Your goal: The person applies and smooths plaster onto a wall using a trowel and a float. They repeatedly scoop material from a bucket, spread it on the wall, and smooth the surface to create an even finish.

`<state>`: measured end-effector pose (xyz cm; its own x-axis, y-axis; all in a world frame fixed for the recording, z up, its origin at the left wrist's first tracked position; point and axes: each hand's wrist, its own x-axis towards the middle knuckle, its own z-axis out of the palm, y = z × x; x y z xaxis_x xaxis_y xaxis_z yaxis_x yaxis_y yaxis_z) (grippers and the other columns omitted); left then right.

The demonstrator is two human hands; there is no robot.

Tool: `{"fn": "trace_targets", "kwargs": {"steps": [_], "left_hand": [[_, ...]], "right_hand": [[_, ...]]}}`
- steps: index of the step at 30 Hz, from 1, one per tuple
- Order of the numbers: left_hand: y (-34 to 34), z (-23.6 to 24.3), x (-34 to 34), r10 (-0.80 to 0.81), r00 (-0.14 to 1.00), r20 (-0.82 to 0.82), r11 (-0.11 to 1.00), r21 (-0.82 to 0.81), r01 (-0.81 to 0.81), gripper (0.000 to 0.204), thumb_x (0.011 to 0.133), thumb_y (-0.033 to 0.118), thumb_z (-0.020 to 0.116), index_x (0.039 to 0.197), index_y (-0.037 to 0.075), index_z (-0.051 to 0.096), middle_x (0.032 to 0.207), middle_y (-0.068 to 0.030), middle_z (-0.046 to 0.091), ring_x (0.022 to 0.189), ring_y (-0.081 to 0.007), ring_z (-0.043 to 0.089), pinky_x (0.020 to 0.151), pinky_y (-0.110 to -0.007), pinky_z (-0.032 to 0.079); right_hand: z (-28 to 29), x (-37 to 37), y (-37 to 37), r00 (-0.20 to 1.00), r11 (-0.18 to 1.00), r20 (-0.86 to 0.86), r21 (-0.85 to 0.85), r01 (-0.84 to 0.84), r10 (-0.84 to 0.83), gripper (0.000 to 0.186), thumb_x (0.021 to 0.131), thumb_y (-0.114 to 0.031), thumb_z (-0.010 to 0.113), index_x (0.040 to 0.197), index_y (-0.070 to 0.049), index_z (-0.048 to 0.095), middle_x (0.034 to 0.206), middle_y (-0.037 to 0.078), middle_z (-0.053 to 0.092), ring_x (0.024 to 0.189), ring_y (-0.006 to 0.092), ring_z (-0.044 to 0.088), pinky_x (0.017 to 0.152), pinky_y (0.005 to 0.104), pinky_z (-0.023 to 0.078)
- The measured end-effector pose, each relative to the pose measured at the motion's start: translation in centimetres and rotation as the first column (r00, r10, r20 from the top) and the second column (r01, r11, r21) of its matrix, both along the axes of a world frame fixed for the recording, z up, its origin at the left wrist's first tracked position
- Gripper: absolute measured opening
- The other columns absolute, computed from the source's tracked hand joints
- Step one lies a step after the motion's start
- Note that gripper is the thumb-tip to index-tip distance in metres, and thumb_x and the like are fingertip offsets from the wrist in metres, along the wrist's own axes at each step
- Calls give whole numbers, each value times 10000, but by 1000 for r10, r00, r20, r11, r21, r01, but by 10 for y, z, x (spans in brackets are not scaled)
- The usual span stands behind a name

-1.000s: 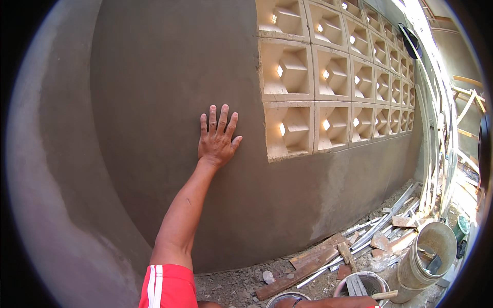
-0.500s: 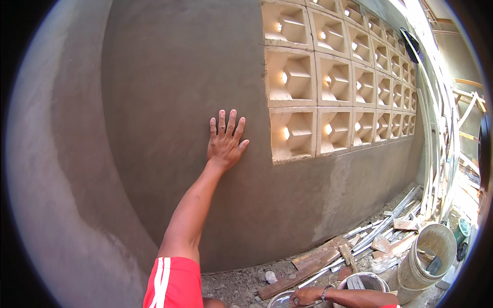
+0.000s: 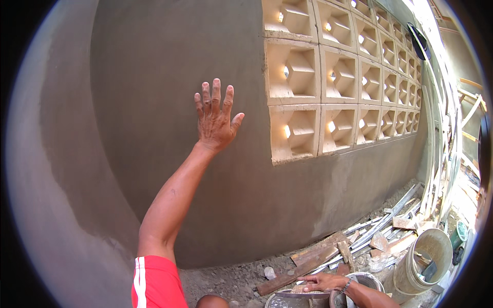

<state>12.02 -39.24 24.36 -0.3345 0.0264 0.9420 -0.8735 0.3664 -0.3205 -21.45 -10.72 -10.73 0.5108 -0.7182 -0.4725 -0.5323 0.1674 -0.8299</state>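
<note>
My left hand (image 3: pixel 216 120) is raised in front of the smooth grey plastered wall (image 3: pixel 154 66), its fingers spread and nothing in it. It is beside the wall's cream ventilation blocks (image 3: pixel 294 100); whether the palm touches the plaster cannot be told. Low at the right, my right hand (image 3: pixel 324 282) has fingers stretched leftward over a flat, dark-edged tool (image 3: pixel 316 295) lying across a bucket (image 3: pixel 272 302). The tool resembles a plastering trowel, though its shape is partly hidden. A bracelet circles the right wrist.
Wood scraps and metal strips (image 3: pixel 377 233) lie along the wall's foot, with a brown plank (image 3: pixel 287 280) in front. A tall pale bucket (image 3: pixel 411 277) holding tools stands at the right, a green container (image 3: pixel 458 235) behind it. Long poles (image 3: pixel 436 133) lean at the far right.
My left hand has moved up and slightly left along the wall, fingers still spread. My right hand has moved up and right, and its fingers now show stretched out over the flat tool.
</note>
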Motion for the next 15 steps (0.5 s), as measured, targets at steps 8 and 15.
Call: {"fn": "trace_targets", "kwargs": {"steps": [8, 15], "left_hand": [[13, 254, 4, -55, 998, -30, 979, -198, 48, 705, 976, 465, 514, 1561, 163, 260, 1621, -188, 133, 1499, -408, 85, 1177, -603, 76], [0, 450, 69, 115, 992, -49, 932, -341, -125, 670, 991, 531, 458, 1543, 180, 310, 1590, -194, 219, 1472, -420, 173, 1169, -598, 125]], "right_hand": [[209, 33, 7, 560, 796, 599, 243, 554, -572, 529, 984, -306, 620, 1386, 12, 489, 1279, 67, 594, 1104, 103, 579, 933, 283, 496], [460, 83, -119, 509, 614, 850, -333, 716, -132, 673, 978, -546, 531, 1348, 15, 485, 1198, 68, 605, 1070, 123, 579, 901, 293, 494]]}}
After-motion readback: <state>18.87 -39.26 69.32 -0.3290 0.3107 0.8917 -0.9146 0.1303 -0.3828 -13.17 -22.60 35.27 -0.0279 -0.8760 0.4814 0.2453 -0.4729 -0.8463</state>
